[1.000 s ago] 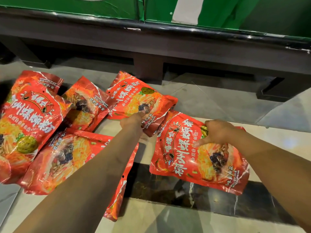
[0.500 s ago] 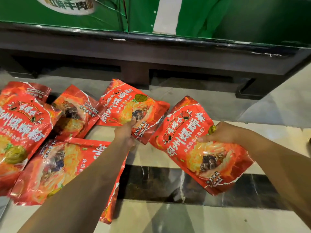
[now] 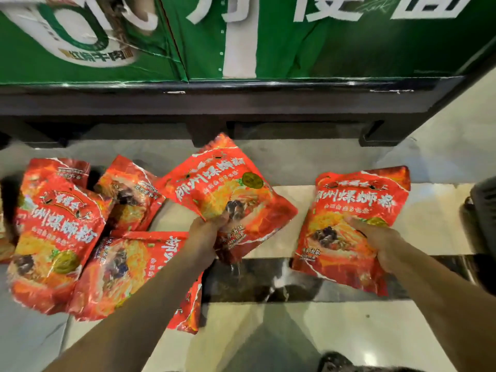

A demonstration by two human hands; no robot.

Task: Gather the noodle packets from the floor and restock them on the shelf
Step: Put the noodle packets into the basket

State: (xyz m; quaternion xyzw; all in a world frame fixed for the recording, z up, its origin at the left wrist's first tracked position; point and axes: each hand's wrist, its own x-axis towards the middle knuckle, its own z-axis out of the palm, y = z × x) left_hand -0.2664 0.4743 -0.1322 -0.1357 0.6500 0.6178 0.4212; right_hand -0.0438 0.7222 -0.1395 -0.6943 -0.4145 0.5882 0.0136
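The packets [image 3: 59,237] are red-orange with white characters, yellow noodles and an olive badge. At twelve o'clock the banner [image 3: 349,44] is green with white lettering; the cream floor [image 3: 322,331] has a black, white-veined stripe [image 3: 268,285].

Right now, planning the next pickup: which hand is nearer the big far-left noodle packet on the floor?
Left. The left hand is right of the far-left packet; the right hand is much farther right.

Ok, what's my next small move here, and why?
Probably lift both clear and carry them up: the left hand grips the middle packet, the right hand holds the right packet, so neither can take more from the pile.
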